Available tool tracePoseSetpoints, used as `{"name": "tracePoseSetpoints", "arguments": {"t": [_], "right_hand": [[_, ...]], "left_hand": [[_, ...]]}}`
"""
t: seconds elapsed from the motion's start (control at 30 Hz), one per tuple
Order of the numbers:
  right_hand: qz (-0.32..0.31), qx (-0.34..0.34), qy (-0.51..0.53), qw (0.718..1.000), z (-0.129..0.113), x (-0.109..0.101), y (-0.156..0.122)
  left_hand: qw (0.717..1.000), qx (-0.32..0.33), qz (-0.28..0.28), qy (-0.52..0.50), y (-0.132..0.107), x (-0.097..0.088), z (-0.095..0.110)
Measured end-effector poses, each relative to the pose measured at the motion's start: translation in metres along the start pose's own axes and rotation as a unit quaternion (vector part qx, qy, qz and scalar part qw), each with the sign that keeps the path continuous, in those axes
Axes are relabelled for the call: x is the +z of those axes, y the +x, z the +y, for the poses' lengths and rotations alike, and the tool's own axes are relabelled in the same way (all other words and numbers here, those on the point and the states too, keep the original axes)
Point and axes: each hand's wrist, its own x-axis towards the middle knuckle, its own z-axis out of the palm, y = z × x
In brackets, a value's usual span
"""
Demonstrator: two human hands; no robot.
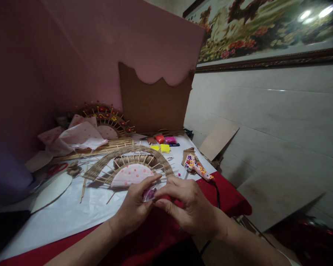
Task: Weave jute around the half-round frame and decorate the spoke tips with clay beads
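Observation:
My left hand (140, 201) pinches a small clear plastic packet with something purple inside (149, 193). The fingers of my right hand (184, 201) are closed at the packet's right side. Just beyond my hands lies a half-round woven piece (140, 147), made of thin sticks with a twine-wrapped arch. Its inner half-circle is covered in white cloth with pink dots (133, 174). A tiny purple ball (179, 174) sits at a stick end near my right hand. Behind the inner half-circle shows a roll of twine (135, 160).
Red (160, 138), magenta (171, 140) and yellow (164, 148) packets lie farther back. A flower-patterned glue gun (198, 168) with a cord rests at right. Red scissors (57, 168), dotted cloth (77, 136) and a decorated half-round piece (108, 118) are at left. Brown cardboard (155, 105) stands behind.

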Motion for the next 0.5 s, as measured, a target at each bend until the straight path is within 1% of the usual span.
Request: {"name": "tracePoseSetpoints", "arguments": {"t": [0.07, 0.2, 0.37, 0.5], "right_hand": [[-0.007, 0.004, -0.018, 1.000, 0.000, -0.001, 0.000], [-0.029, -0.008, -0.045, 0.999, 0.002, 0.003, -0.003], [-0.054, -0.011, -0.099, 0.994, 0.004, 0.007, -0.005], [-0.079, 0.002, -0.085, 0.993, 0.003, 0.012, -0.003]], "left_hand": [[1.000, -0.010, -0.001, -0.009, 0.001, 0.000, 0.001], [1.000, 0.004, -0.004, -0.017, 0.003, 0.000, 0.002], [1.000, -0.004, -0.010, -0.005, 0.001, 0.000, 0.003], [1.000, -0.006, -0.021, 0.000, -0.002, 0.000, 0.000]]}}
